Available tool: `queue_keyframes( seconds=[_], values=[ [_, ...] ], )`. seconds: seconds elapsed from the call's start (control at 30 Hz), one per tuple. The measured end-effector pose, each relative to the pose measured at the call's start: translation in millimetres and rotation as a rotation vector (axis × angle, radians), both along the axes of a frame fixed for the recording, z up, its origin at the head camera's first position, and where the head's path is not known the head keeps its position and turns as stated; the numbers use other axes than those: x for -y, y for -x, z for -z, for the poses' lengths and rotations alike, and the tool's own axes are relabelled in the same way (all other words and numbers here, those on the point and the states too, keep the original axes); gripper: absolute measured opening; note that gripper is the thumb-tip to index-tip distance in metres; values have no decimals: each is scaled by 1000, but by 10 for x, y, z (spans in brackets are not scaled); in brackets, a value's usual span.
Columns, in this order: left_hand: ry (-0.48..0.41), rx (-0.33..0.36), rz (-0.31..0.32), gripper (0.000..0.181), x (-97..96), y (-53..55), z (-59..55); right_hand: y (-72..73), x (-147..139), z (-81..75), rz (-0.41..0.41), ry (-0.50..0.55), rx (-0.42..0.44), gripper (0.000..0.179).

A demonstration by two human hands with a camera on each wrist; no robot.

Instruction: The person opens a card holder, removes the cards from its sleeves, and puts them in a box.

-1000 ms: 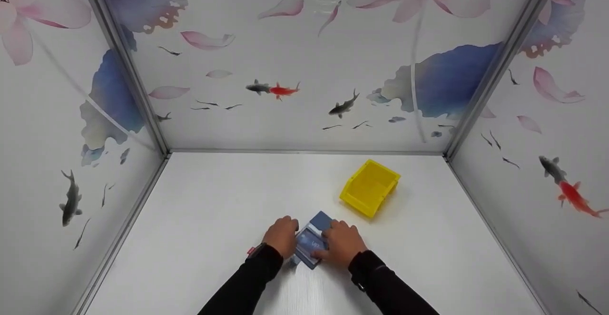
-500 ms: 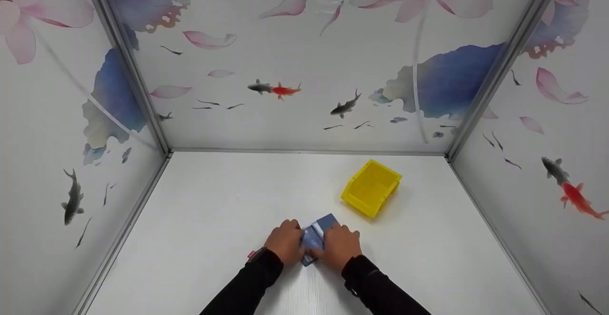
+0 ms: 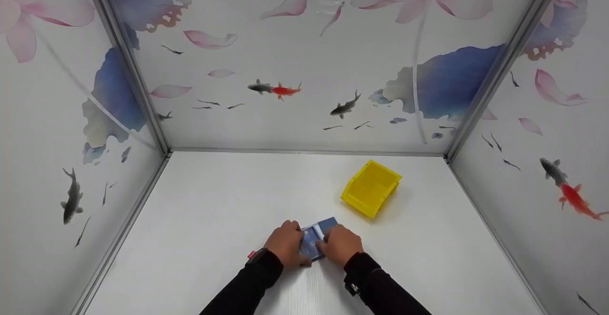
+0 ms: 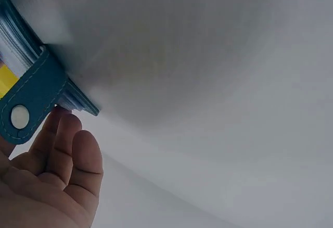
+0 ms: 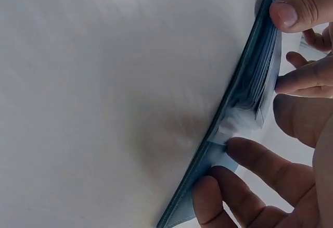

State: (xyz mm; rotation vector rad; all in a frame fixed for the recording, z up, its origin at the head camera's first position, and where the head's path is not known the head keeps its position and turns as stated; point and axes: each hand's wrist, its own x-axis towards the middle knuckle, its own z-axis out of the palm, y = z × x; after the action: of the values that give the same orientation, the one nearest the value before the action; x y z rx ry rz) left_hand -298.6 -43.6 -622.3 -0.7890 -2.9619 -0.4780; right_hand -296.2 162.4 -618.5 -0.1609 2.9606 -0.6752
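Note:
A blue-teal card holder (image 3: 310, 244) lies spread over the white table between both hands. Its clear plastic sleeves (image 5: 260, 77) form a stack on one half of the cover. My left hand (image 3: 285, 243) grips the holder's left side, and its thumb (image 5: 291, 13) presses on the end of the sleeves in the right wrist view. A stitched strap with a white snap (image 4: 20, 116) hangs beside the left fingers in the left wrist view. My right hand (image 3: 343, 246) holds the right side, thumb by the sleeves and fingertips (image 5: 208, 199) at the bare cover half.
Behind the right hand, a yellow plastic bin (image 3: 371, 189) stands on the white tabletop (image 3: 228, 201). White panels (image 3: 285, 44) printed with flowers and fish enclose the table at the back and both sides. Metal frame strips run along the corners.
The card holder has turned clockwise and shifted slightly, staying between the hands. My left hand has moved a little toward the right over its edge. The yellow bin has stayed in place.

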Motion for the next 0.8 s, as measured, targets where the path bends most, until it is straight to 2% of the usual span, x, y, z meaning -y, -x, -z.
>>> queue_keyframes(
  seconds=[0.13, 0.27, 0.33, 0.6, 0.8],
  values=[
    [-10, 32, -23, 55, 3, 1, 8, 34, -43, 6, -14, 163, 79, 31],
    [-32, 36, -34, 53, 4, 17, 44, 88, -82, 45, 4, 338, 170, 28],
    [-48, 43, -36, 52, -1, 25, 52, 110, -95, 60, 18, 385, 193, 26],
    [-75, 47, -43, 60, -18, 69, 92, 158, -87, 92, 54, 491, 250, 15],
    [-91, 73, -45, 65, -19, 54, 34, 179, -50, 82, 94, 494, 247, 11]
  ],
)
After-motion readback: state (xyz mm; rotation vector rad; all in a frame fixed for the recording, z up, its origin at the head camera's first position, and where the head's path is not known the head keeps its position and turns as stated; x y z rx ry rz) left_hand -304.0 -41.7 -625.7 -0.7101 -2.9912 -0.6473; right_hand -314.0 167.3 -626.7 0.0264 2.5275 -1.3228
